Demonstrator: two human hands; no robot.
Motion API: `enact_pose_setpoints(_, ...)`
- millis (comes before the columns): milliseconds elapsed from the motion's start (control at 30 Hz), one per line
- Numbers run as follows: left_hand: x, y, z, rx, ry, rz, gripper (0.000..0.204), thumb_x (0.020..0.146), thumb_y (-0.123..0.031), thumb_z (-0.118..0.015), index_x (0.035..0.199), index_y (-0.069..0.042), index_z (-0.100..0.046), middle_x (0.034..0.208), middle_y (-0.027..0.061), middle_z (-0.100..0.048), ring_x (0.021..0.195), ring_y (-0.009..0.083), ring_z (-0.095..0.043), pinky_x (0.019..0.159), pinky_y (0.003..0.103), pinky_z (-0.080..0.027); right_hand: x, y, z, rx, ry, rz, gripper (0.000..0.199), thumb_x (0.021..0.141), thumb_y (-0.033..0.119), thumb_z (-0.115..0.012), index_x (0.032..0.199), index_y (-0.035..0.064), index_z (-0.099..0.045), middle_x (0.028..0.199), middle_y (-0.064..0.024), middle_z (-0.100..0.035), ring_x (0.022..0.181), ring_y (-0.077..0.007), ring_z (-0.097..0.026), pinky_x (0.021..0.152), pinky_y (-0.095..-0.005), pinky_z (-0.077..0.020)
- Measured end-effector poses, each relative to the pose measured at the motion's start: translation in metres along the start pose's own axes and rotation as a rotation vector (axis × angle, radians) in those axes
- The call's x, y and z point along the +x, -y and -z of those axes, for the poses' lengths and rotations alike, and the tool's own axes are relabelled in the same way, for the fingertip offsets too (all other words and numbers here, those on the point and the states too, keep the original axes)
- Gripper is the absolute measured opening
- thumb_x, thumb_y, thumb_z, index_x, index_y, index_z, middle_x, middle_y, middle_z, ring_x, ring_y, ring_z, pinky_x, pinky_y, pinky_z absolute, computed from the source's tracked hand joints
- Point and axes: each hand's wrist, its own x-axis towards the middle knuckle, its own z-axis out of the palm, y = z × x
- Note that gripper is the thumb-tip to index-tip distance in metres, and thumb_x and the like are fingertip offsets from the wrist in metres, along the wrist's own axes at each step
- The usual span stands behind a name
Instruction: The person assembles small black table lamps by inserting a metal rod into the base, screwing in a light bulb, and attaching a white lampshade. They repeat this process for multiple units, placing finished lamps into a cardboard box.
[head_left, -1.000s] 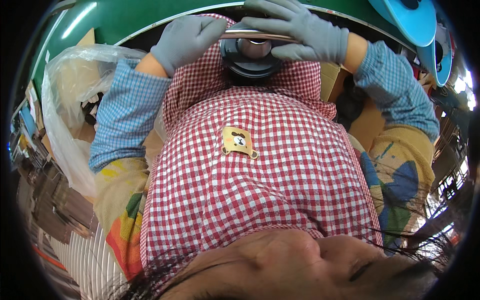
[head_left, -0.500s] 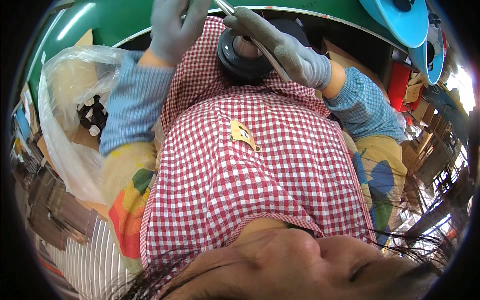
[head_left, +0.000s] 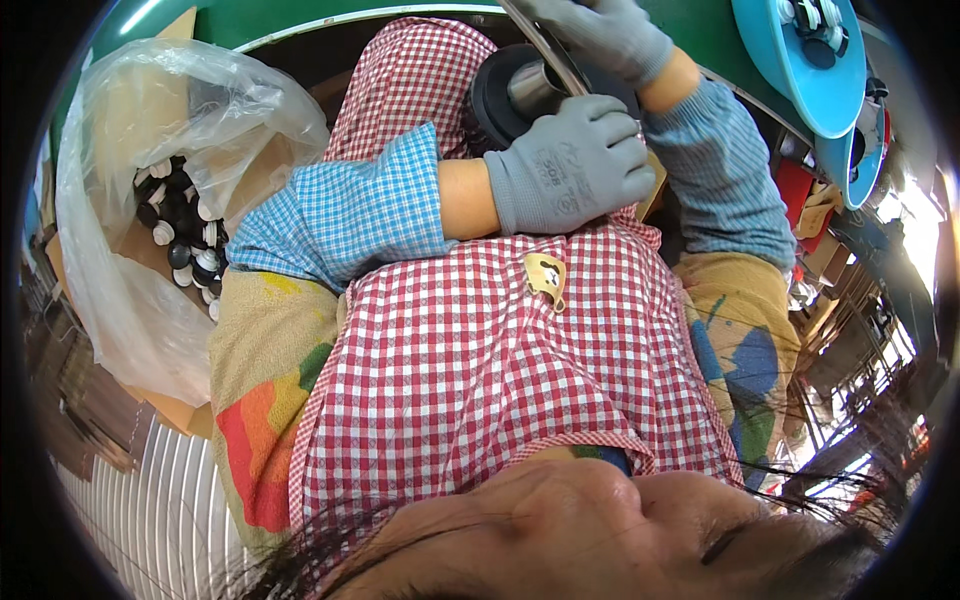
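At the left of the frame, we are seeing a clear plastic bag (head_left: 105, 290) opening around small black-and-white parts (head_left: 185, 230). In the upper middle, a silver cylinder (head_left: 533, 88) is sitting against a black round base (head_left: 490, 100). Just right of it, a metal bar (head_left: 548, 42) is slanting, its long axis running from the top edge down rightward. Our left hand (head_left: 575, 165) is curling its fingers around the bar's lower end, so the bar is lying up and left of it. Our right hand (head_left: 605, 40) is sitting beside the upper stretch; we cannot tell whether it is gripping.
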Motion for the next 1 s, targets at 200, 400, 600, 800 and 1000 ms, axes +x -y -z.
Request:
enact_pose_setpoints(200,0.002,-0.004,0.006,0.026,0.018,0.054,0.022,0.081,-0.02,-0.065,0.102,-0.014,-0.067,0.101,0.0027,-0.065,0.105,0.022,-0.065,0.102,0.044,-0.05,0.014,-0.027,-0.047,0.585,0.179,-0.281,0.026,0.094,0.016,-0.072,0.116,0.0039,-0.075,0.138,-0.018,-0.062,0.126,-0.0263,-0.058,0.109,-0.038,-0.045)
enact_pose_setpoints(400,0.01,-0.01,0.008,0.011,-0.012,0.053,0.02,0.079,-0.021,-0.066,0.097,-0.013,-0.068,0.095,0.0027,-0.065,0.098,0.0213,-0.065,0.096,0.041,-0.052,0.032,0.004,-0.021,0.071,0.183,-0.072,0.016,0.081,0.018,-0.077,0.09,0.0047,-0.075,0.104,-0.0154,-0.072,0.093,-0.0339,-0.068,0.092,-0.0413,-0.0524)
enact_pose_setpoints(600,0.024,-0.023,0.007,0.023,0.055,0.033,0.017,0.079,-0.024,-0.067,0.092,-0.013,-0.069,0.09,0.0008,-0.065,0.09,0.0193,-0.064,0.088,0.039,-0.052,0.037,0.02,-0.002,-0.105,0.267,0.041,0.016,0.081,0.022,-0.077,0.089,0.0078,-0.075,0.107,-0.0128,-0.072,0.103,-0.0338,-0.066,0.094,-0.0447,-0.0508)
enact_pose_setpoints(800,0.023,-0.027,0.01,0.013,0.204,0.05,0.016,0.079,-0.026,-0.067,0.092,-0.016,-0.07,0.089,0.0005,-0.067,0.087,0.0195,-0.065,0.083,0.039,-0.053,0.034,0.016,-0.015,0.078,0.354,0.072,0.014,0.083,0.021,-0.075,0.082,0.0071,-0.073,0.093,-0.01,-0.069,0.094,-0.0319,-0.063,0.086,-0.0429,-0.0503)
enact_pose_setpoints(1000,0.011,-0.021,0.018,-0.095,0.12,-0.016,0.006,0.079,-0.022,-0.067,0.083,-0.017,-0.068,0.078,-0.0033,-0.064,0.078,0.0172,-0.063,0.072,0.038,-0.051,0.019,0.02,-0.017,0.118,0.204,0.064,0.018,0.087,0.017,-0.074,0.075,0.0053,-0.067,0.078,-0.0084,-0.062,0.08,-0.0301,-0.059,0.075,-0.0421,-0.0476)
